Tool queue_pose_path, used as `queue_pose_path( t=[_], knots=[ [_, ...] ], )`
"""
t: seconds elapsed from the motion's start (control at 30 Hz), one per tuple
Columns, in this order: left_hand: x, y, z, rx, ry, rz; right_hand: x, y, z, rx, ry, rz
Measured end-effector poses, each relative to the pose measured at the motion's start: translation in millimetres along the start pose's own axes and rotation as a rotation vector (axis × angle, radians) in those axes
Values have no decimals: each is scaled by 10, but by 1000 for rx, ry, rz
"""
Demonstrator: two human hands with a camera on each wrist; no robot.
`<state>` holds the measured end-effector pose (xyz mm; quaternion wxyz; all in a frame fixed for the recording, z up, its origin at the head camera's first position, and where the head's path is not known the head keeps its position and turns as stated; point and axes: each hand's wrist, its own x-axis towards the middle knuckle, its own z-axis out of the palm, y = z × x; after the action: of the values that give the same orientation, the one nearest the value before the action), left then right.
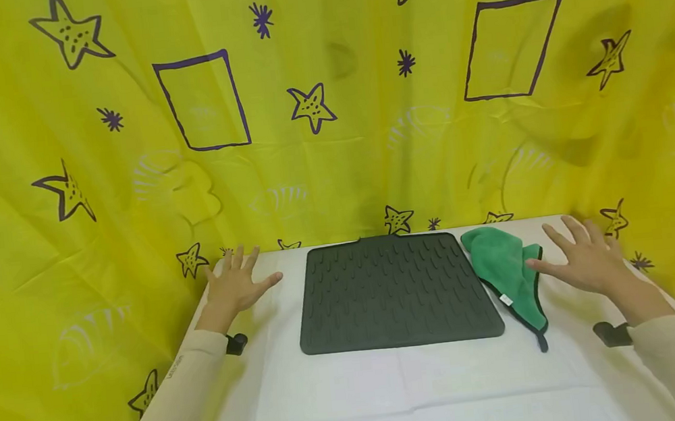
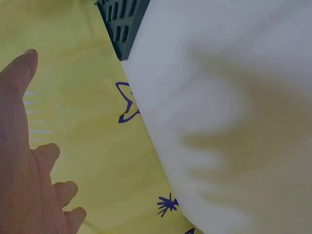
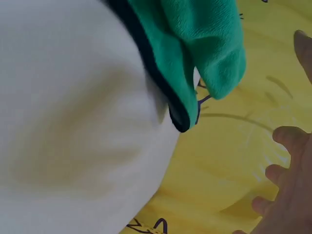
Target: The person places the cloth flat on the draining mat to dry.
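A dark grey-green ridged mat (image 1: 397, 293) lies flat on the white table, its small tab toward the back edge. Just right of it is a crumpled green cloth (image 1: 504, 262) with a dark border, a white tag and a hanging loop. My left hand (image 1: 232, 288) is held over the table left of the mat, fingers spread and holding nothing. On the other side my right hand (image 1: 589, 261) is likewise spread and bare, its thumb overlapping the cloth's right edge in the head view. The right wrist view shows the cloth (image 3: 209, 48) apart from the fingers.
The white table (image 1: 403, 384) has fold creases near the front. A yellow curtain (image 1: 357, 161) with purple stars and squares hangs behind it and along both sides. Each wrist carries a black strap mount, and both hands cast shadows on the table.
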<state>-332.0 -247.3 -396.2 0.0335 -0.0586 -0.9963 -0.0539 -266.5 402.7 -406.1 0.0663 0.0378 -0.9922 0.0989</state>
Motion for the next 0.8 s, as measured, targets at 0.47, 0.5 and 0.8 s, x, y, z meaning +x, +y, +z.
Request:
queue_pose_path(
  t=[0.47,0.5,0.8],
  knots=[
    [-105,367,237,-297,49,89,1,-376,18,307,21,-26],
    [-100,400,259,-334,73,85,13,-416,34,331,29,-25],
    [-10,681,497,-510,231,-82,206,-656,288,509,105,94]
  ],
)
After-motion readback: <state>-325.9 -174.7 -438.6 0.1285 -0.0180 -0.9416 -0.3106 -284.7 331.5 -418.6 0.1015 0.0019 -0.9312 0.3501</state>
